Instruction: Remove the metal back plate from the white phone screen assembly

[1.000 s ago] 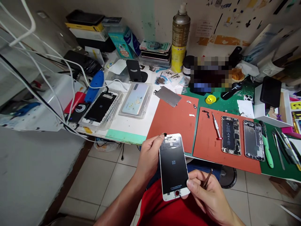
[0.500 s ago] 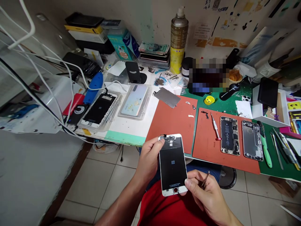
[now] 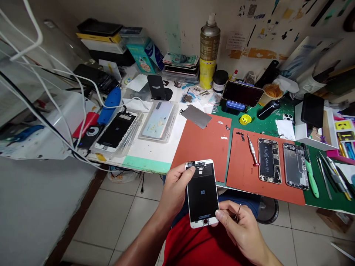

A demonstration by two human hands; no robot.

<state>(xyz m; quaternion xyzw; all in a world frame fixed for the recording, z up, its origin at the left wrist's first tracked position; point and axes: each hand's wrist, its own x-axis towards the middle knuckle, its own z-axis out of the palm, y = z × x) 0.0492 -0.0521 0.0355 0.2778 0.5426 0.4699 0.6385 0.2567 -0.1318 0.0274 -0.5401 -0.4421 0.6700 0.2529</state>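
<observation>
A white-framed phone screen (image 3: 202, 203), its black back facing up, is held between my two hands above my lap. My left hand (image 3: 174, 188) grips its upper left edge, the thumb lying over the small parts and flex cable (image 3: 199, 166) at the top. My right hand (image 3: 241, 225) pinches the lower right corner between thumb and fingers. A thin metal tool, apparently tweezers (image 3: 238, 210), is tucked among the right hand's fingers; most of it is hidden.
On the red mats lie an opened phone body (image 3: 269, 160), a phone back housing (image 3: 296, 166), a screwdriver (image 3: 252, 149) and a metal plate (image 3: 196, 116). Tweezers and pens lie at the right. Another screen (image 3: 118, 131) and a cased phone (image 3: 158, 120) rest at the left.
The screen has shifted slightly left in view. My left thumb has moved a little down over the top parts, and the tool in my right hand stands more upright.
</observation>
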